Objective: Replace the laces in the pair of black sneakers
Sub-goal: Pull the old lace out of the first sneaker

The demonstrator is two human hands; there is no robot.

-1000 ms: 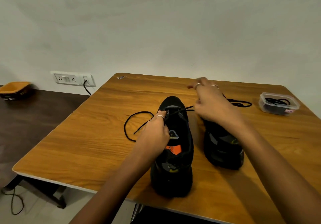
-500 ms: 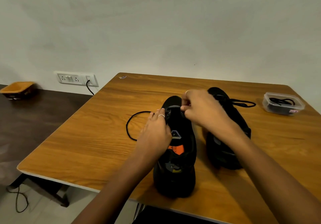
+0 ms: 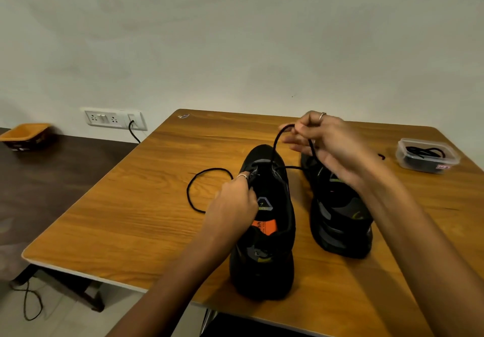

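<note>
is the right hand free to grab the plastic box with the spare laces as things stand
Probably not yet: the right hand is pinching the black lace pulled up from the left sneaker. The plastic box sits unobstructed on the table beyond it, so letting go should suffice.

Two black sneakers on the wooden table: one (image 3: 264, 221) at centre frame, one (image 3: 340, 216) just right of it. One loose black lace (image 3: 201, 179) looping left of centre. One clear plastic container (image 3: 427, 156) at far right. One orange tray (image 3: 27, 135) at far left. One wall socket panel (image 3: 115, 120) above it. Two hands: left (image 3: 233, 205), right (image 3: 330, 143). Three rings showing.
</note>
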